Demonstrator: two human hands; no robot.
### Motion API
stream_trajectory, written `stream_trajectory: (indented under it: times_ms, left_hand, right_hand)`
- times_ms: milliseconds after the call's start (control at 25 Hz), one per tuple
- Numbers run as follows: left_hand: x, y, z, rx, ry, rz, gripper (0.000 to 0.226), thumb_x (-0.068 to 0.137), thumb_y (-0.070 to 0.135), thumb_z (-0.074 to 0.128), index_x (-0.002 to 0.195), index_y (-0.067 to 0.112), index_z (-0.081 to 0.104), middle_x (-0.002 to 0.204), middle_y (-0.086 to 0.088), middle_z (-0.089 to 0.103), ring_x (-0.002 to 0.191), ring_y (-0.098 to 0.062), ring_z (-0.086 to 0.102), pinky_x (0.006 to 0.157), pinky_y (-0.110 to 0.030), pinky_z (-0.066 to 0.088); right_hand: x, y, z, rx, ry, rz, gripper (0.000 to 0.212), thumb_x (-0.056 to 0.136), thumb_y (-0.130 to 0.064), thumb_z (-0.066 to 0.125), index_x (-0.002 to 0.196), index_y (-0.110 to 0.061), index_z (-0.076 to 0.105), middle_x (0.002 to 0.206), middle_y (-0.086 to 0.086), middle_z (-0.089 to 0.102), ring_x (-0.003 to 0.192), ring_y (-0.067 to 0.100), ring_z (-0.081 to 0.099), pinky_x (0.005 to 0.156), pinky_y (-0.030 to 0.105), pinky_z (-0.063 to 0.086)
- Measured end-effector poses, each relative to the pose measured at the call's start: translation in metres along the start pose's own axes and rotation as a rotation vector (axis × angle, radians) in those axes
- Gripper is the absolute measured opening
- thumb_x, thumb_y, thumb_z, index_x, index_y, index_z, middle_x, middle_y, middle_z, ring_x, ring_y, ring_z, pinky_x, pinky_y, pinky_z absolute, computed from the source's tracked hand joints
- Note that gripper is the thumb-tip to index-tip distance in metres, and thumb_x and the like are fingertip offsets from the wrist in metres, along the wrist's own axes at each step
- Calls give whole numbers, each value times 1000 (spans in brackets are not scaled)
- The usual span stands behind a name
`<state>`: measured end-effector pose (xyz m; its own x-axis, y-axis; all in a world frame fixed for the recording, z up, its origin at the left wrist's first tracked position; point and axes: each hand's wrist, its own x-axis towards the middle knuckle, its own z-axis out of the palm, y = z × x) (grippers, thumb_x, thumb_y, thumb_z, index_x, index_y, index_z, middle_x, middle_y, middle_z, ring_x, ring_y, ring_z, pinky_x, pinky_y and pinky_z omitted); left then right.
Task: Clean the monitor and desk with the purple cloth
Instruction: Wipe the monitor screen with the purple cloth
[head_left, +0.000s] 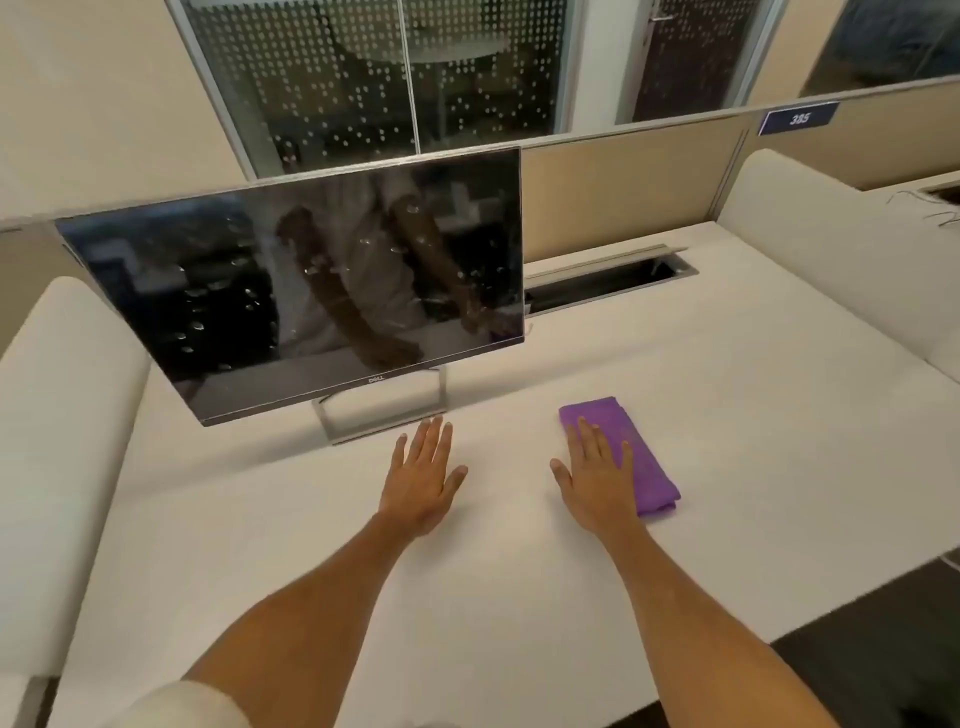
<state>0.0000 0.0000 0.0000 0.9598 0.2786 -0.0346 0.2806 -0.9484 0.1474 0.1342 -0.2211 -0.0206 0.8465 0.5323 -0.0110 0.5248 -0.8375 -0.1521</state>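
The left hand (423, 475) lies flat on the white desk (519, 597), palm down, with the fingers straight and a little spread; it holds nothing and only touches the desk surface, just in front of the silver stand (384, 415) of the monitor (296, 291). The right hand (597, 475) is also flat and palm down, the fingers stretched out and slightly apart, not closed around anything. Its fingers rest on the left part of the purple cloth (644, 457), and the thumb points toward the left hand and lies on the bare desk. The purple cloth is folded into a long rectangle and lies on the desk to the right of the monitor, near the front half of the surface, with its right side uncovered. The monitor stands on the left part of the desk, tilted back, and its dark screen is off; it shows many small pale marks, maybe drops or smudges, but I cannot tell which from this view. Behind the monitor and to the right there is an open cable slot (608, 286) in the desk, with its lid raised; its inside is dark and I cannot see any contents. A beige partition (623, 192) closes the back of the desk and carries a blue number plate (798, 118). Nothing stands between the hands and the monitor.
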Motion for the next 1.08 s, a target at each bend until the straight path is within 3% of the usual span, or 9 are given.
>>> stream_trajectory:
  times_ms: [120,240,360,520,600,840,1080]
  left_hand:
    - [5,-1,10,14,-22,5,72,91,58,-5,150,18,-9,157,2,-17,143,-16,-21,117,-39,-12]
    - [11,-3,24,7,-40,20,73,89,60,-8,150,20,-12,156,3,-19,143,-15,-23,117,-39,-13]
    - [17,-5,33,-31,-59,26,76,86,63,-13,149,20,-13,156,4,-20,143,-14,-22,117,-38,-13]
    - [18,-6,43,-69,-64,39,83,79,68,-22,146,19,-17,155,4,-20,143,-14,-19,116,-36,-14]
    - [17,-7,48,-81,-63,40,84,78,69,-22,146,19,-17,155,4,-19,144,-14,-18,116,-35,-15]
    - [15,-12,61,-47,-23,44,74,91,64,-6,150,19,-3,158,2,-4,146,-15,-7,114,-34,-13]
    - [15,-16,68,24,32,33,68,97,58,11,151,17,10,159,1,6,146,-17,5,114,-36,-5]
  right_hand:
    - [2,14,-2,-2,31,80,69,92,-51,15,141,-14,47,149,7,43,137,25,41,108,58,30]
    - [9,30,-3,-48,29,104,78,88,-53,-3,150,-19,29,158,3,24,145,22,24,114,54,16]
    - [19,40,-8,-32,11,142,78,85,-50,-9,153,-24,20,161,0,14,147,21,16,115,52,14]
    - [29,51,-7,-58,-53,141,54,100,-42,14,153,-28,16,162,0,7,148,23,12,115,51,15]
    - [33,54,-5,-64,-63,127,52,102,-41,21,153,-30,16,162,0,5,148,24,10,115,51,15]
    - [36,54,7,-67,-84,78,68,89,-52,-3,152,-34,18,162,1,10,147,30,14,115,52,17]
    - [36,51,16,-21,-35,88,65,93,-56,11,149,-28,32,156,8,31,139,38,33,110,51,31]
